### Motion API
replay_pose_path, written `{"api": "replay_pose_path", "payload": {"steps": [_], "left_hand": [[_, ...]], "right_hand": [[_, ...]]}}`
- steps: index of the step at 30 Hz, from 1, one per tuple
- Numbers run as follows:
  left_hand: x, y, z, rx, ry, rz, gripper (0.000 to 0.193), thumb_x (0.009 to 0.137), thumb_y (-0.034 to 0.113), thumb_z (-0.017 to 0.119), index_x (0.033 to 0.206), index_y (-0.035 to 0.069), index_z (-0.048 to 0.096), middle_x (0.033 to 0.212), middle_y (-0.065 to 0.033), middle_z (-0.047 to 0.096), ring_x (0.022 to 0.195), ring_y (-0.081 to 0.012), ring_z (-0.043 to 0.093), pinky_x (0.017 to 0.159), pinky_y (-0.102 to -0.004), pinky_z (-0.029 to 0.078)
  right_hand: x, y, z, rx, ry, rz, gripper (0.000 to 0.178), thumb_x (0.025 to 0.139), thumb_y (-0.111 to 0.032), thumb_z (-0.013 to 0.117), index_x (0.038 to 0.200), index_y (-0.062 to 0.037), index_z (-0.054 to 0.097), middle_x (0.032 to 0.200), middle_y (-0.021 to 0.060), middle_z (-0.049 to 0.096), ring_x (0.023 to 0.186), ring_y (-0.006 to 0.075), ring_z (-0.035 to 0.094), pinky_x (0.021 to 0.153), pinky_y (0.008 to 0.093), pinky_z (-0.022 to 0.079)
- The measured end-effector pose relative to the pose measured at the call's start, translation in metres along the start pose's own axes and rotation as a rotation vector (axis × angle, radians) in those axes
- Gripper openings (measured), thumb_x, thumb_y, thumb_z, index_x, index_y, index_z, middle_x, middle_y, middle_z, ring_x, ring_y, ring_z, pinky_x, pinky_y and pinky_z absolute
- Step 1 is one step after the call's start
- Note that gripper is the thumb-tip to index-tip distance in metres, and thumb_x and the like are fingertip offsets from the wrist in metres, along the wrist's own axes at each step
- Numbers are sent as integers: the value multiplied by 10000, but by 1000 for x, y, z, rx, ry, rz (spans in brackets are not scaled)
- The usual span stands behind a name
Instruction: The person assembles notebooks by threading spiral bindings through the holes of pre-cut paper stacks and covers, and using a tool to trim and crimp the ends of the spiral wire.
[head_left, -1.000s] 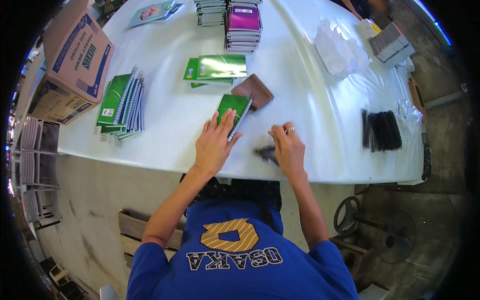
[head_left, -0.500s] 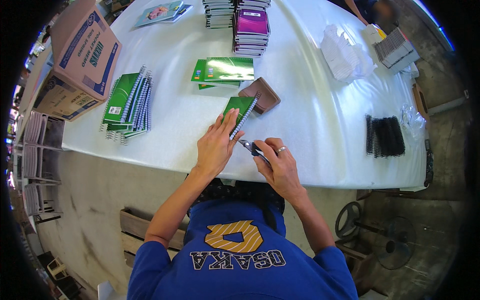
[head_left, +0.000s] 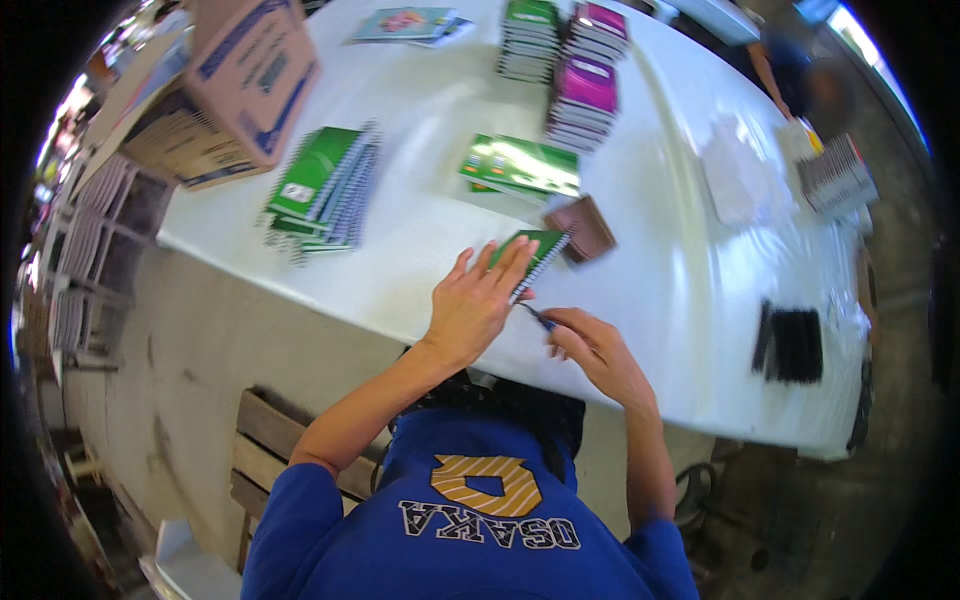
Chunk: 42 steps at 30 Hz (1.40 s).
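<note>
My left hand lies flat on a small green spiral notebook, its fingers stretched out over the cover. That notebook lies slanted on the table, its wire coil facing right and its far end against a brown box-like piece. In my right hand is a pair of small cutting pliers, gripped by the handles. Their tip is at the near end of the coil, beside my left thumb; whether the jaws touch the wire is too blurred to tell. Farther off lie more green notebooks.
A stack of green spiral notebooks stands left, near a cardboard box. Purple notebooks are piled at the back. Black coils and a white plastic-wrapped bundle lie right on the white table. Another person's arm reaches in far right.
The whole view has shifted and tilted, so the table's things sit farther right and lower. My left hand stays on the notebook, and the pliers remain at the coil's near end.
</note>
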<state>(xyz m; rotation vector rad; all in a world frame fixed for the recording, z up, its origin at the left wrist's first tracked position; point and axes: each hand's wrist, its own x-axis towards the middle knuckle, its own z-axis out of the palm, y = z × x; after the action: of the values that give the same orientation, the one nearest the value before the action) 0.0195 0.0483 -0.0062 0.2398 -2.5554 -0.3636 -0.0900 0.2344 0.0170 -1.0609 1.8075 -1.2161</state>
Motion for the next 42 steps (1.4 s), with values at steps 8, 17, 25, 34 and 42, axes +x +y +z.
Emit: {"api": "replay_pose_path", "payload": {"steps": [8, 17, 25, 34, 42], "left_hand": [[38, -155, -136, -37, 300, -138, 582, 887, 289, 655, 1438, 237, 474, 1381, -3, 582, 1325, -285, 488, 1121, -455, 349], [50, -196, -139, -1631, 65, 143, 768, 844, 554, 632, 1470, 157, 432, 1569, -97, 312, 1418, -230, 332, 1128, -447, 326], [60, -268, -184, -1177, 149, -561, 869, 905, 654, 509, 1551, 138, 241, 1519, -105, 389, 1281, -216, 495, 1039, -372, 432], [24, -290, -136, -533, -141, -608, 619, 947, 232, 635, 1470, 15, 383, 1458, -166, 475, 1349, -263, 446, 1102, -329, 343], [59, -178, -134, -86, 329, -161, 589, 915, 113, 623, 1469, 159, 427, 1545, -185, 342, 1451, -384, 266, 1160, -414, 255]], "right_hand": [[-29, 78, -64, -1245, 654, 25, 338, 919, -115, 636, 1241, -23, 588, 1237, 160, 550, 1107, 348, 549, 959, 425, 438], [144, -100, 61, 510, 194, -619, 800, 751, 13, 789, 1433, -37, 374, 1450, 110, 449, 1339, 276, 448, 1103, 390, 386], [258, -155, 120, -358, 381, -1201, 391, 815, 108, 589, 1171, -36, 659, 1182, 102, 676, 1212, 278, 575, 1000, 392, 473], [247, -36, 13, -556, 623, -435, 287, 797, -195, 757, 1013, -40, 648, 1066, 144, 661, 995, 341, 622, 869, 450, 494], [231, 55, -89, -572, 641, 334, 673, 683, -524, 838, 900, 70, 610, 818, 192, 667, 721, 313, 649, 633, 431, 507]]}}
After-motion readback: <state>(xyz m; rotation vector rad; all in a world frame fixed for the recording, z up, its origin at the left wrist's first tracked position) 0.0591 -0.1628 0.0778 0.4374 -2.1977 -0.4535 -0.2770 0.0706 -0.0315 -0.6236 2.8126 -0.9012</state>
